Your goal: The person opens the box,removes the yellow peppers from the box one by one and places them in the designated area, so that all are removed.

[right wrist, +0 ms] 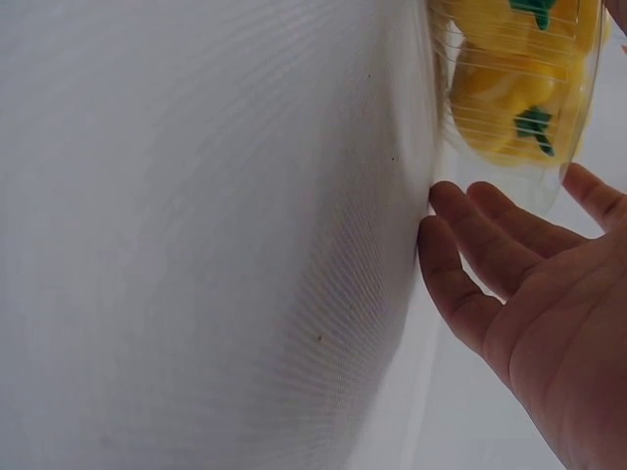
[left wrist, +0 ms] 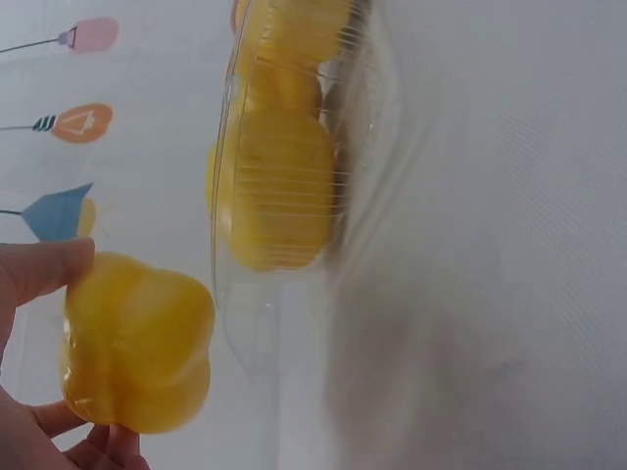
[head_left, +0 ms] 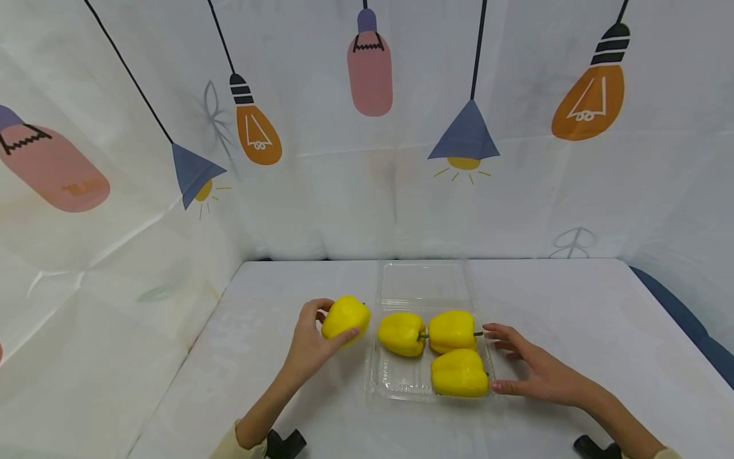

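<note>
A yellow bell pepper point(head_left: 346, 319) is held up by my left hand point(head_left: 312, 347), thumb on one side and fingers on the other, just left of a clear plastic clamshell box point(head_left: 395, 382). The left wrist view shows the lobed bottom of this pepper point(left wrist: 137, 343) beside the box wall. Inside the box lie three more yellow peppers: one at left point(head_left: 401, 333), one at upper right point(head_left: 452, 331) and one at lower right point(head_left: 460, 373). My right hand point(head_left: 530, 373) is at the box's right side, fingers loosely extended, thumb tip right at the rim.
The box's transparent lid point(head_left: 424, 280) is folded back toward the rear of the white table point(head_left: 287, 287). Behind hangs a pale sheet point(head_left: 332, 191) printed with lamps and bulbs. A dark blue object point(head_left: 676, 306) shows past the table's right edge.
</note>
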Demonstrator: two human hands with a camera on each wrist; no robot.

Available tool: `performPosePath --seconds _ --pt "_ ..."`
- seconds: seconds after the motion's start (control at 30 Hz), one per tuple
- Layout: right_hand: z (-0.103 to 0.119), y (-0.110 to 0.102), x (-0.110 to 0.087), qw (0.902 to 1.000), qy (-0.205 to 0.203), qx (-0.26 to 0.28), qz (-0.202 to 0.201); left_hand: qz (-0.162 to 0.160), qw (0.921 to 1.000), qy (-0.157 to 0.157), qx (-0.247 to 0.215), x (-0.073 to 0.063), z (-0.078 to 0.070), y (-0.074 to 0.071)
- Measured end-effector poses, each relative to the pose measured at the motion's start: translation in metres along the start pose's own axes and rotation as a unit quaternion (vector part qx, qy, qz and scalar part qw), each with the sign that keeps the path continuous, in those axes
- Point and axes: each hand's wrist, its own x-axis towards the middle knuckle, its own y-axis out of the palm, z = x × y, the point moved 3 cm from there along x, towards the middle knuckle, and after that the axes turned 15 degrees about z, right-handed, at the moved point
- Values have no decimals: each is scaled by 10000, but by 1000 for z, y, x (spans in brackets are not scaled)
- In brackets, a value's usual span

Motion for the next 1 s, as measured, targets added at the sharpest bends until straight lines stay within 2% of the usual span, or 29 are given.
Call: performPosePath --seconds 0.43,0.77,1.0 --pt "-2 0 0 10000 72 11 32 -196 9988 -383 -214 3 18 -1" --pt "-2 0 0 10000 54 17 18 -222 9941 -1023 -289 6 31 2" --pt "-1 1 0 10000 32 66 18 -128 9912 -1286 -288 8 38 5"
